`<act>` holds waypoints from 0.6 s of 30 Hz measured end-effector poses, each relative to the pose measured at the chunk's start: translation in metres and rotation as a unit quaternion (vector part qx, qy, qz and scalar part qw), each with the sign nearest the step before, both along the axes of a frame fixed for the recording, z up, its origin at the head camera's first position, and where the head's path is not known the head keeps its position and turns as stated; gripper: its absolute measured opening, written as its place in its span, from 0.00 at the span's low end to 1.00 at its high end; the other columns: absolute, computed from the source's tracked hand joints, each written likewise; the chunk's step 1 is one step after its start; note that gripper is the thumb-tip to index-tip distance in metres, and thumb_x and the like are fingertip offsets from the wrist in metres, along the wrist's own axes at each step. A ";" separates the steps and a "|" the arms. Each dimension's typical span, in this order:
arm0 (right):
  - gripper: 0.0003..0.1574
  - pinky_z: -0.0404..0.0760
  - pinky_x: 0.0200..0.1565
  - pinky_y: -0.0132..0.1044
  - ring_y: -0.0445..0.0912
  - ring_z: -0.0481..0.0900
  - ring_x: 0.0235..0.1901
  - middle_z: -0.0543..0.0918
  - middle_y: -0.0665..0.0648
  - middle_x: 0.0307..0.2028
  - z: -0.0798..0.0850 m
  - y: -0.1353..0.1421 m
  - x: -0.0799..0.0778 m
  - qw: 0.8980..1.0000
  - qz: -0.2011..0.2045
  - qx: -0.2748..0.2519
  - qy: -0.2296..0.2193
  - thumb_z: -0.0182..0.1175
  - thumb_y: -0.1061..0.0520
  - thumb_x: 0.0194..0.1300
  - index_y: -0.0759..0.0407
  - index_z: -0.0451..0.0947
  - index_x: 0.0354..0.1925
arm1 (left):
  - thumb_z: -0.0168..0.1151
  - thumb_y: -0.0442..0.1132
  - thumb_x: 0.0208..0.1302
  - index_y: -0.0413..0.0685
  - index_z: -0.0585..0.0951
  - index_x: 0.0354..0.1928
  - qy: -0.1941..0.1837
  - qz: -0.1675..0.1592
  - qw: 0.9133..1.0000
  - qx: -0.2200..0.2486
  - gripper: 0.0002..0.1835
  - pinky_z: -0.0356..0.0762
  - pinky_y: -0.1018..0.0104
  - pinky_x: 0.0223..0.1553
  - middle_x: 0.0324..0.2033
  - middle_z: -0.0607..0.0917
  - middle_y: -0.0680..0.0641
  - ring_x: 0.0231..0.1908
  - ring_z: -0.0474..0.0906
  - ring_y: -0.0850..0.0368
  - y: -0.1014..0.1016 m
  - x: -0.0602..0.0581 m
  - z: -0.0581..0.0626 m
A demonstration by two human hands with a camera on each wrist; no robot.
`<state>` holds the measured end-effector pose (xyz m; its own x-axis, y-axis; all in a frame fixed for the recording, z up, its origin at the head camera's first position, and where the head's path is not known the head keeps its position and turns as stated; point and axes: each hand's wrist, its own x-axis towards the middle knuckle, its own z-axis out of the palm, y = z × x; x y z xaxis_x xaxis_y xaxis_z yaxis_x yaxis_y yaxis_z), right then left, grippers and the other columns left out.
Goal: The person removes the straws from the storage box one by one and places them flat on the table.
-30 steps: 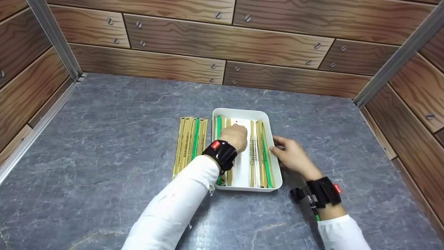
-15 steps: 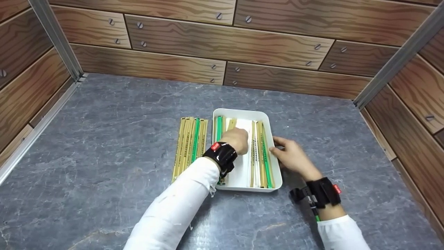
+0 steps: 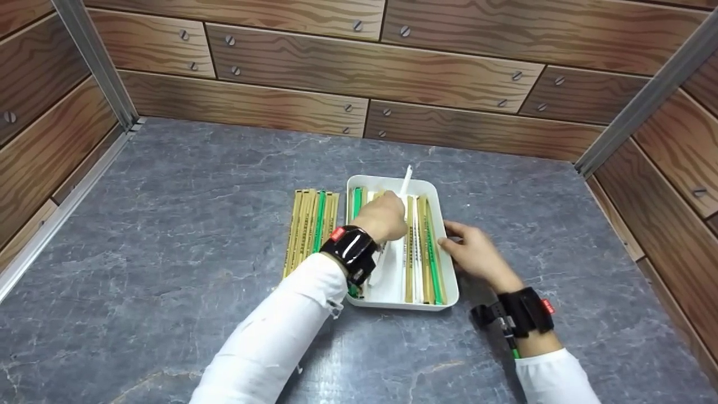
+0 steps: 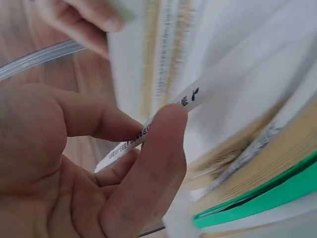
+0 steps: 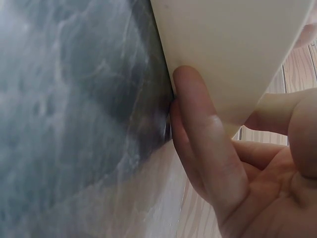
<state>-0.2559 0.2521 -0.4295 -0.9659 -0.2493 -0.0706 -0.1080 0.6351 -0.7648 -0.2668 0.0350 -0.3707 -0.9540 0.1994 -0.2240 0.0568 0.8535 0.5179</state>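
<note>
My left hand (image 3: 384,216) is over the white tray (image 3: 398,306), pinching a white wrapped straw (image 3: 406,179) between thumb and fingers. The straw slants up, its far end reaching past the tray's back rim; dark print shows on its wrapper in the left wrist view. At the tray's right side, my right hand (image 3: 474,249) holds the wall, thumb at the rim and fingers against the outer face (image 5: 233,44). Inside the tray, brown, white and green wrapped straws lie along the right side (image 3: 423,252), and more along the left (image 3: 357,202), partly hidden by my left hand.
Left of the tray, a row of brown wrapped straws (image 3: 300,235) with one green straw (image 3: 320,216) lies on the grey marbled table (image 3: 196,235). Wood-patterned walls (image 3: 348,62) enclose the back and sides.
My left hand has shifted slightly up and back in the tray, and a white straw now slants up from its fingers. The right hand stays at the tray's side.
</note>
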 end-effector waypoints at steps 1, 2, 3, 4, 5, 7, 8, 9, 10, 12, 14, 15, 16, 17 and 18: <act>0.35 0.89 0.34 0.37 0.51 0.87 0.42 0.79 0.74 0.61 0.000 0.000 0.000 1.000 -0.001 -0.003 -0.003 0.56 0.61 0.76 0.73 0.62 0.74 | 0.61 0.33 0.68 0.32 0.69 0.63 -0.007 0.004 1.000 0.015 0.25 0.88 0.60 0.35 0.52 0.82 0.36 0.34 0.87 0.49 -0.002 0.001 0.003; 0.35 0.89 0.34 0.37 0.51 0.87 0.41 0.79 0.74 0.61 0.000 0.000 0.000 1.000 -0.001 -0.004 -0.005 0.56 0.61 0.76 0.73 0.62 0.74 | 0.59 0.33 0.69 0.30 0.65 0.67 -0.012 0.007 1.000 0.028 0.28 0.88 0.60 0.31 0.54 0.82 0.34 0.30 0.88 0.49 -0.005 0.001 0.006; 0.35 0.89 0.33 0.37 0.50 0.87 0.40 0.79 0.74 0.61 0.001 0.000 0.000 1.000 -0.002 -0.006 -0.007 0.56 0.61 0.76 0.73 0.62 0.75 | 0.58 0.32 0.69 0.29 0.62 0.70 -0.019 0.009 0.999 0.045 0.30 0.88 0.60 0.28 0.55 0.81 0.32 0.26 0.87 0.49 -0.008 0.002 0.010; 0.35 0.89 0.33 0.38 0.50 0.87 0.40 0.79 0.74 0.61 0.001 0.000 0.000 1.000 -0.002 -0.007 -0.009 0.56 0.61 0.76 0.73 0.62 0.75 | 0.56 0.31 0.70 0.29 0.58 0.74 -0.027 0.013 0.998 0.063 0.34 0.88 0.59 0.26 0.58 0.79 0.30 0.23 0.87 0.49 -0.012 0.003 0.013; 0.35 0.89 0.33 0.38 0.49 0.87 0.39 0.79 0.74 0.61 0.001 0.000 0.000 1.000 -0.002 -0.007 -0.009 0.56 0.61 0.76 0.73 0.62 0.75 | 0.55 0.30 0.70 0.29 0.54 0.76 -0.028 0.013 0.997 0.074 0.37 0.88 0.59 0.27 0.59 0.79 0.30 0.22 0.85 0.51 -0.016 0.005 0.016; 0.35 0.89 0.32 0.37 0.49 0.87 0.38 0.79 0.73 0.60 0.001 0.000 0.000 1.000 -0.001 -0.007 -0.008 0.56 0.60 0.76 0.73 0.62 0.74 | 0.52 0.29 0.71 0.31 0.46 0.80 -0.030 0.019 0.994 0.107 0.41 0.88 0.57 0.30 0.60 0.80 0.31 0.20 0.82 0.55 -0.026 0.009 0.022; 0.35 0.89 0.32 0.37 0.49 0.87 0.38 0.80 0.73 0.60 0.001 0.000 0.000 1.000 0.000 -0.005 -0.006 0.56 0.60 0.76 0.73 0.62 0.74 | 0.52 0.29 0.71 0.32 0.44 0.81 -0.031 0.024 0.992 0.122 0.41 0.88 0.56 0.32 0.58 0.81 0.33 0.20 0.80 0.56 -0.031 0.012 0.024; 0.35 0.88 0.32 0.37 0.49 0.87 0.38 0.80 0.74 0.60 0.001 0.000 0.000 1.000 0.000 -0.004 -0.006 0.56 0.60 0.76 0.73 0.62 0.74 | 0.52 0.29 0.72 0.32 0.45 0.81 -0.031 0.030 0.989 0.139 0.41 0.88 0.56 0.33 0.57 0.82 0.34 0.21 0.79 0.56 -0.036 0.014 0.027; 0.35 0.88 0.32 0.37 0.49 0.87 0.38 0.80 0.74 0.60 0.002 -0.001 0.000 1.000 0.000 -0.003 -0.006 0.56 0.60 0.76 0.73 0.62 0.74 | 0.52 0.30 0.73 0.33 0.46 0.81 -0.033 0.038 0.987 0.156 0.40 0.88 0.56 0.34 0.54 0.83 0.35 0.22 0.78 0.56 -0.042 0.017 0.029; 0.35 0.88 0.32 0.37 0.49 0.87 0.38 0.80 0.74 0.60 0.002 -0.001 0.001 1.000 -0.001 -0.003 -0.007 0.56 0.60 0.76 0.74 0.62 0.74 | 0.51 0.31 0.75 0.35 0.53 0.78 -0.033 0.054 0.980 0.191 0.34 0.88 0.56 0.35 0.48 0.83 0.38 0.24 0.78 0.55 -0.055 0.021 0.031; 0.36 0.88 0.31 0.37 0.49 0.86 0.38 0.80 0.74 0.60 0.001 -0.001 0.001 1.000 -0.003 -0.002 -0.008 0.56 0.60 0.76 0.73 0.62 0.75 | 0.52 0.32 0.77 0.37 0.59 0.72 -0.024 0.066 0.976 0.208 0.27 0.87 0.56 0.35 0.44 0.82 0.40 0.26 0.79 0.54 -0.069 0.025 0.031; 0.36 0.88 0.31 0.37 0.49 0.86 0.38 0.79 0.74 0.60 0.001 -0.001 0.001 1.000 -0.004 -0.003 -0.009 0.56 0.60 0.76 0.73 0.61 0.75 | 0.52 0.32 0.77 0.39 0.61 0.68 -0.020 0.073 0.973 0.219 0.23 0.87 0.56 0.36 0.43 0.81 0.40 0.28 0.79 0.53 -0.076 0.026 0.030; 0.36 0.88 0.31 0.37 0.48 0.86 0.38 0.79 0.74 0.60 0.001 -0.002 0.001 1.000 -0.005 -0.004 -0.010 0.56 0.60 0.76 0.73 0.61 0.75 | 0.52 0.32 0.77 0.39 0.62 0.67 -0.016 0.079 0.971 0.227 0.21 0.87 0.56 0.36 0.43 0.81 0.40 0.29 0.80 0.52 -0.084 0.027 0.029; 0.35 0.88 0.31 0.37 0.48 0.86 0.38 0.79 0.74 0.60 0.001 -0.002 0.000 1.000 -0.005 -0.005 -0.011 0.56 0.60 0.76 0.73 0.62 0.75 | 0.52 0.32 0.77 0.39 0.63 0.65 -0.010 0.084 0.969 0.232 0.20 0.87 0.56 0.36 0.43 0.81 0.40 0.29 0.80 0.51 -0.093 0.028 0.027; 0.35 0.88 0.31 0.37 0.48 0.86 0.38 0.79 0.74 0.60 0.000 -0.002 0.000 1.000 -0.005 -0.006 -0.012 0.56 0.60 0.76 0.73 0.62 0.75 | 0.52 0.33 0.77 0.40 0.64 0.63 -0.003 0.090 0.969 0.231 0.18 0.88 0.56 0.36 0.43 0.80 0.40 0.30 0.80 0.50 -0.101 0.029 0.024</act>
<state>-0.2556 0.2505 -0.4292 -0.9664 -0.2407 -0.0901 -0.0839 0.6269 -0.7746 -0.2376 -0.0658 -0.3465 -0.9816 0.1102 -0.1559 -0.0756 0.5259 0.8472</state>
